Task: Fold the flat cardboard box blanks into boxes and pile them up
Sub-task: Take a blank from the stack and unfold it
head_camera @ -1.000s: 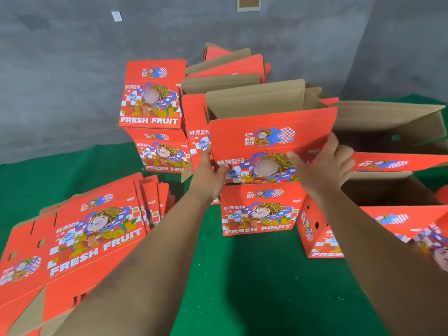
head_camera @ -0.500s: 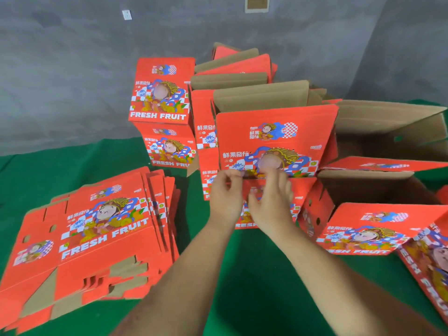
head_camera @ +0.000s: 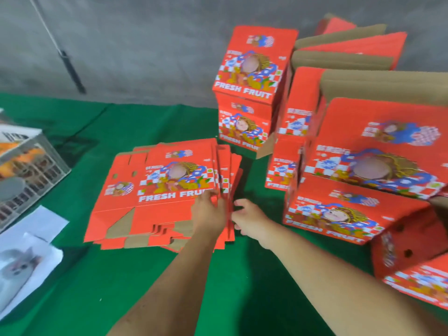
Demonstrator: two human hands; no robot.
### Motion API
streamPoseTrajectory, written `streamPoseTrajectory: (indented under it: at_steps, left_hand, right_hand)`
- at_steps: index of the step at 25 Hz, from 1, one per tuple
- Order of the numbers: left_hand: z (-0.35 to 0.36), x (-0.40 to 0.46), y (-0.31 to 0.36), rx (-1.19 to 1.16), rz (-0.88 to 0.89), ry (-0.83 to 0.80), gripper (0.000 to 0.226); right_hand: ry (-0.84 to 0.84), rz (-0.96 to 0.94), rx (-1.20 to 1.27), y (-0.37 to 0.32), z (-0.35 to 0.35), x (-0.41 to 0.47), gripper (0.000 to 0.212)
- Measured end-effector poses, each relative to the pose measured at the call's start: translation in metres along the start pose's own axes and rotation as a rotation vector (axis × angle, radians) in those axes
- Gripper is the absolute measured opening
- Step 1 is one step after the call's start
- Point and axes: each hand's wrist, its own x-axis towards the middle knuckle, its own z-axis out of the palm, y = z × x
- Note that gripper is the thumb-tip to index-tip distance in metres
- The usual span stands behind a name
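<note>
The frame is smeared by motion, so fine print on the cartons is hard to read and the fingertips are not sharply drawn. The stack of flat blanks (head_camera: 164, 195) is seen lying on the green cloth (head_camera: 121, 287) left of centre, its right edges fanned out and its near flaps showing brown cardboard. The left hand (head_camera: 209, 212) is laid on the stack's near right corner, fingers extended over the top sheet; whether an edge is pinched cannot be told. The right hand (head_camera: 247, 218) is held just beside the fanned edges, its fingers loosely spread, with the fingertips at or close to the sheets; contact cannot be confirmed. The folded boxes (head_camera: 358, 190) are piled to the right and far right, the pile being cut off by the right border and partly hiding boxes behind it. At the left border a grey crate (head_camera: 31, 170) and white papers (head_camera: 26, 258) are cropped. Open cloth is left near the viewer and between the stack and the crate, while only a narrow green gap separates the stack from the boxes.
</note>
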Motion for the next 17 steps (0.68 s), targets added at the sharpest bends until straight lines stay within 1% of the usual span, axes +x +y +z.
streamPoseTrajectory:
  at_steps: [1, 2, 3, 4, 5, 7, 10, 12, 13, 15, 16, 17]
  left_hand:
    - [-0.011, 0.010, -0.020, 0.303, -0.015, -0.064, 0.044]
    - [-0.020, 0.020, -0.038, 0.522, -0.029, -0.153, 0.059]
    - [-0.026, 0.028, -0.052, 0.645, -0.025, -0.227, 0.073]
    - [-0.030, 0.036, -0.064, 0.712, 0.003, -0.267, 0.083]
    - [-0.031, 0.044, -0.073, 0.758, 0.040, -0.282, 0.088]
    - [-0.029, 0.055, -0.083, 0.823, 0.123, -0.290, 0.087]
    - [-0.016, 0.053, -0.082, 0.843, 0.231, -0.236, 0.072]
    - [-0.002, 0.039, -0.081, 0.815, 0.281, -0.203, 0.063]
    - [0.006, 0.029, -0.080, 0.797, 0.281, -0.201, 0.062]
    - [0.024, 0.003, -0.080, 0.784, 0.268, -0.196, 0.062]
    - [0.035, -0.012, -0.081, 0.761, 0.280, -0.217, 0.061]
    - [0.045, -0.027, -0.082, 0.731, 0.301, -0.260, 0.059]
  right_hand:
    - [-0.038, 0.057, 0.040, 0.000, 0.011, 0.006, 0.043]
    - [-0.050, 0.089, 0.063, 0.001, 0.021, 0.014, 0.050]
    - [-0.042, 0.102, 0.065, 0.003, 0.027, 0.021, 0.055]
    - [-0.029, 0.111, 0.060, 0.005, 0.031, 0.028, 0.059]
    - [-0.026, 0.127, 0.073, 0.008, 0.034, 0.036, 0.061]
    - [-0.049, 0.158, 0.143, 0.012, 0.037, 0.050, 0.065]
    - [-0.073, 0.172, 0.278, 0.018, 0.038, 0.063, 0.060]
    - [-0.047, 0.168, 0.340, 0.023, 0.043, 0.067, 0.043]
    - [-0.029, 0.175, 0.348, 0.026, 0.044, 0.068, 0.034]
    - [0.005, 0.210, 0.347, 0.031, 0.045, 0.066, 0.023]
    - [0.015, 0.229, 0.352, 0.031, 0.044, 0.063, 0.015]
    - [0.018, 0.240, 0.353, 0.032, 0.043, 0.061, 0.012]
